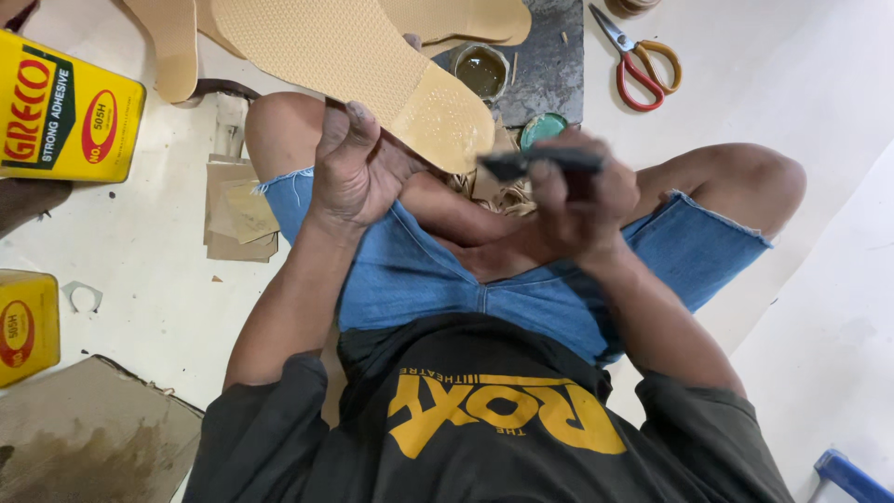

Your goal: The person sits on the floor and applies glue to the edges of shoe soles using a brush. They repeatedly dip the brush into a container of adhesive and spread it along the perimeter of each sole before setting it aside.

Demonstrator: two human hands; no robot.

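The person is sitting on the floor [140, 279] with knees apart, working a tan shoe sole [354, 65] held over the lap. The left hand [358, 168] is gripping the sole's heel end, fingers curled under and thumb up against its edge. The right hand [577, 200], just right of the sole's heel, is closed around a dark brush-like tool [540, 163] whose blurred tip is meeting the heel.

The heel patch looks glossy, so gluing seems under way there, while the rest of the sole looks dry. More tan soles [466, 19] are lying beyond it. An open tin of glue [481, 70] is sitting just behind the sole's heel, red-handled scissors [638, 56] farther right of it, and two yellow adhesive cans [65, 107] well to the sole's left.
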